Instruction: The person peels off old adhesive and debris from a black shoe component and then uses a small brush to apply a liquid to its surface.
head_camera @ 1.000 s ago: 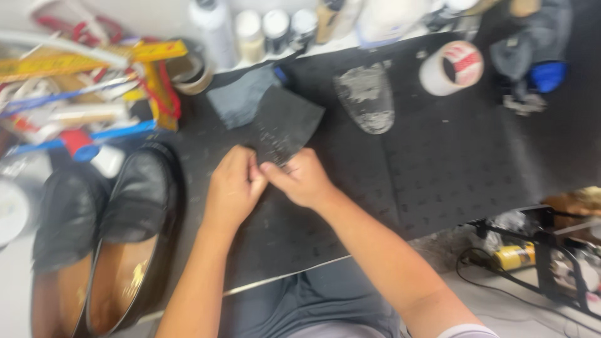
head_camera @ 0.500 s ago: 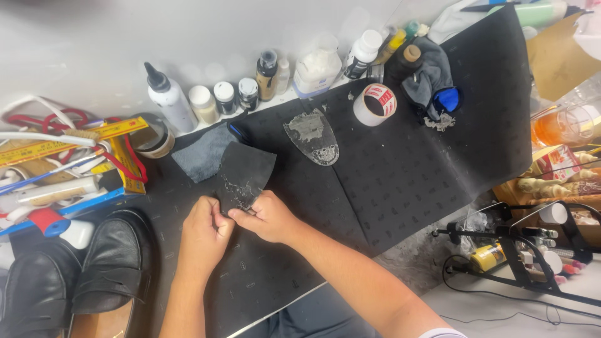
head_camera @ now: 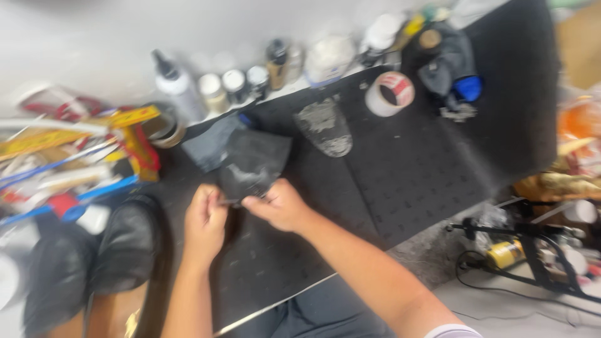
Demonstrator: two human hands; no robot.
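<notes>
The picture is blurred by motion. A dark rubber sheet (head_camera: pixel 253 161) lies on the black mat (head_camera: pixel 400 169), and both hands meet at its near edge. My left hand (head_camera: pixel 205 222) pinches something small and thin at that edge; I cannot tell what it is. My right hand (head_camera: pixel 280 204) has its fingers closed on the sheet's near edge. A grey patch (head_camera: pixel 210 143) lies under the sheet's far left corner.
Two black shoes (head_camera: pixel 94 256) stand at the left. Bottles and jars (head_camera: pixel 231 84) line the back edge. A worn sole piece (head_camera: pixel 325 125), a tape roll (head_camera: pixel 390 92) and a dark cloth (head_camera: pixel 447 59) lie further right. Tools and coloured packets (head_camera: pixel 75 156) clutter the far left.
The view has swung and shifted. Both hands stay together at the sheet's near edge, with no clear change in grip.
</notes>
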